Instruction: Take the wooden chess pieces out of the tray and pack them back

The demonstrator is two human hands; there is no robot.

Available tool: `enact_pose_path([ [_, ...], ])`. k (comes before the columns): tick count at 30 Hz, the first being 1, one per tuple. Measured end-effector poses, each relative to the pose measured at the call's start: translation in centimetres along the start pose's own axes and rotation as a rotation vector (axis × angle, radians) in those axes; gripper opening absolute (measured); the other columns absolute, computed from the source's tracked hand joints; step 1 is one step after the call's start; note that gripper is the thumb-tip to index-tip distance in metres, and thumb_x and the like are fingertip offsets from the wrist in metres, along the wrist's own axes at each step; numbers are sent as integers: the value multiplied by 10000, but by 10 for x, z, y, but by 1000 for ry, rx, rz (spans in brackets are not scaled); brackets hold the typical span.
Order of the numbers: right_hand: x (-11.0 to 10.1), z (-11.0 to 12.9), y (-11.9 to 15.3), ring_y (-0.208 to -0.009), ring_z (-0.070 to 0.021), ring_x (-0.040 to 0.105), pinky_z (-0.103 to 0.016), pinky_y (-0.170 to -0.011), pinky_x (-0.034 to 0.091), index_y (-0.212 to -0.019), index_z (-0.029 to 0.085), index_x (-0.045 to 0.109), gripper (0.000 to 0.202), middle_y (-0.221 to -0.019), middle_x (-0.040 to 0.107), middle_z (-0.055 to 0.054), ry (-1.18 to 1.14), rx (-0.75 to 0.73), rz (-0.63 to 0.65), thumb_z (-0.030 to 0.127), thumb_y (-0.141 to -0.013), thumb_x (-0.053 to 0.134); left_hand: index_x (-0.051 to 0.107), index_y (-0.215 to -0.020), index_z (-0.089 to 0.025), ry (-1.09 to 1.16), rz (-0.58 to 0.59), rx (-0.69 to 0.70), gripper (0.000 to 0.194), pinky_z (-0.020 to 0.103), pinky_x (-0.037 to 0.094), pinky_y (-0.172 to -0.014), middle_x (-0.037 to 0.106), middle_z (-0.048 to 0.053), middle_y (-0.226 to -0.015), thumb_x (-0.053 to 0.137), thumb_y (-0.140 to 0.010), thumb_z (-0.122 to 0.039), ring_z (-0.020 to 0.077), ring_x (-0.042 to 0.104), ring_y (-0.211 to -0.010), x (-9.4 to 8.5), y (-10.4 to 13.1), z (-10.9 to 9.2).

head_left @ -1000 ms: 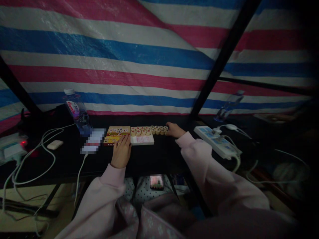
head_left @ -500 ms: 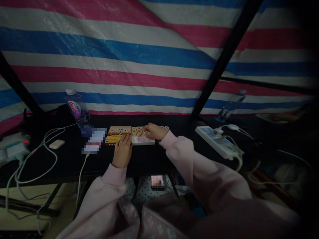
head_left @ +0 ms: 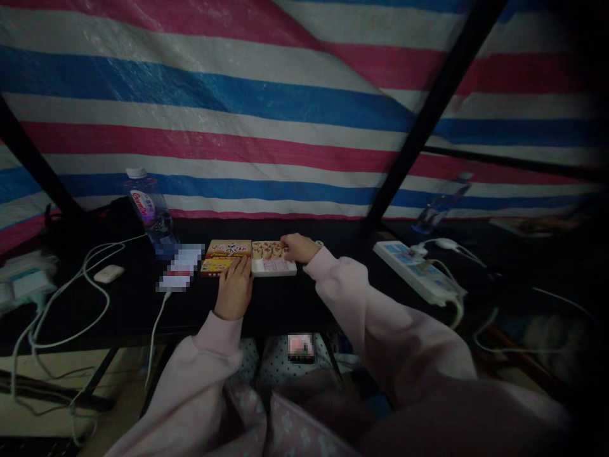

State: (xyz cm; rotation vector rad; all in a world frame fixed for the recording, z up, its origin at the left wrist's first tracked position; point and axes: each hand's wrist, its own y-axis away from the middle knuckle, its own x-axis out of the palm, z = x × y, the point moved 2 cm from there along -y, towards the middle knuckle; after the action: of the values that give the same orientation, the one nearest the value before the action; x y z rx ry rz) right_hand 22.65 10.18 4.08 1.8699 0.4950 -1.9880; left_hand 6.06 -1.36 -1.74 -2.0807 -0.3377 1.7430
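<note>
Step in hand looks like handling the pcs [head_left: 267,250] at the white tray [head_left: 271,273], w/ R hand [head_left: 299,246] working & L hand [head_left: 235,289] prob. steadying. R hand is bent over the right end of the rows, fingers curled down; can't tell if it's gripping a pc or just touching, as its back hides the tips. L hand lies flat on the near part of the box [head_left: 216,249], grasping nothing. Next move prob. calls for a light fingertip pinch, kept level so neighbouring pcs don't tip or skew. Pcs are round, thick, pale discs, faces up w/ red chars, in 2 close rows just left of R hand, along the tray's far part; tray's near part has pinkish print, too blurry to read. Box is yellow w/ brown-red edges, right beside the tray. Another disc [head_left: 319,243] shows just to the right of R hand, mostly hidden. All on the dark surface [head_left: 295,311]; bottle [head_left: 155,219] stands farther left & beyond L hand.
</note>
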Motion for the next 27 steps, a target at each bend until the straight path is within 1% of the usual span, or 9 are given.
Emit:
enact_pose_path([
  [3,0,-1,0,-860,-195,601,-223,-602,382,-923,206,607,270,-958,638,-53,-25,-6,-19,192,-656,642,442,-1297,-147,-3,-6,4,432,410,328,-989,466,87,-1354,361,-877,-209,230,399,-1254,1,0,0],
  [9,1,0,0,-783,-167,600,-209,-578,375,-921,199,614,277,-914,644,-42,-101,14,25,221,-648,659,439,-1299,-158,-3,-19,6,436,410,339,-974,473,86,-1349,378,-871,-212,234,405,-1247,2,1,1],
  [14,0,-1,5,-741,-150,591,-199,-563,371,-921,184,617,296,-869,642,-37,-175,16,-7,215,-631,673,443,-1297,-160,5,-12,1,438,413,334,-982,474,86,-1348,370,-868,-208,236,409,-1243,1,1,0],
  [19,-10,-12,23,-765,-142,582,-201,-627,394,-892,171,612,256,-848,639,-33,-260,-25,-148,189,-641,662,442,-1300,-180,25,-18,-4,444,420,334,-981,475,90,-1347,371,-863,-203,237,420,-1235,-2,1,-1],
  [21,-15,-19,33,-754,-140,578,-203,-626,394,-892,167,603,258,-840,635,-31,-283,-34,-180,199,-643,663,446,-1297,-181,30,-16,-9,441,419,342,-973,478,91,-1344,373,-863,-203,237,421,-1234,-2,1,-1],
  [24,-16,-28,48,-692,-126,565,-202,-598,382,-870,160,593,235,-777,624,-16,-318,-21,-174,197,-646,651,453,-1291,-163,29,-4,-8,435,417,351,-963,479,91,-1343,366,-866,-203,239,416,-1239,-3,0,-2],
  [27,-8,-33,59,-637,-113,542,-205,-578,366,-841,159,584,211,-717,602,4,-320,8,-139,182,-639,641,454,-1290,-158,26,0,-6,436,421,354,-961,474,93,-1347,369,-865,-200,240,414,-1242,-2,0,-1],
])
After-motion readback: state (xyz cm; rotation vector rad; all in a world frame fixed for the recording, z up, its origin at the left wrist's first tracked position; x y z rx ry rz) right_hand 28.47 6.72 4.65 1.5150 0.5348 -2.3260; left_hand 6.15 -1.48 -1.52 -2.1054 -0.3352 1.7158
